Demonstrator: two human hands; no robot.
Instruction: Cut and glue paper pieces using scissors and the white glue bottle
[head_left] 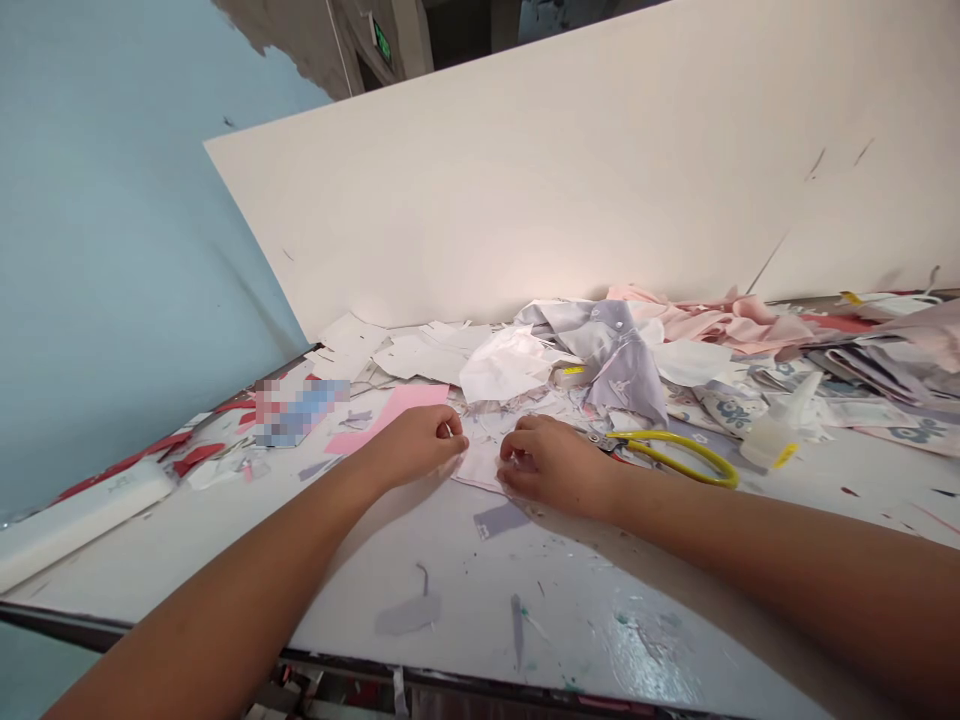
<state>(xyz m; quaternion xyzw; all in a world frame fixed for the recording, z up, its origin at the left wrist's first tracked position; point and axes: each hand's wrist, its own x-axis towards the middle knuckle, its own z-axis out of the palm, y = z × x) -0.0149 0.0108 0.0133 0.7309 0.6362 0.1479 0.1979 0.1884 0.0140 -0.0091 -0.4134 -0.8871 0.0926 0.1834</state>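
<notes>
The pale cloth (478, 468) lies on the desk (465, 620) between the left hand (426, 442) and the right hand (553, 468); I cannot tell if either grip holds it. Beside the scissors (675, 438) is a translucent bottle (766, 440), its content unclear.

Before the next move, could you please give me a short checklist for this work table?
1. Pale fabric piece between left hand and right hand: ok.
2. Left hand gripping it: cannot tell; the fingertip contact is unclear.
3. Yellow-handled scissors clear of right hand: cannot tell; blade tips hidden.
4. Plastic bottle apart from both hands: ok.
5. Table free of scraps nearby: not ok; a grey scrap lies close.
</notes>
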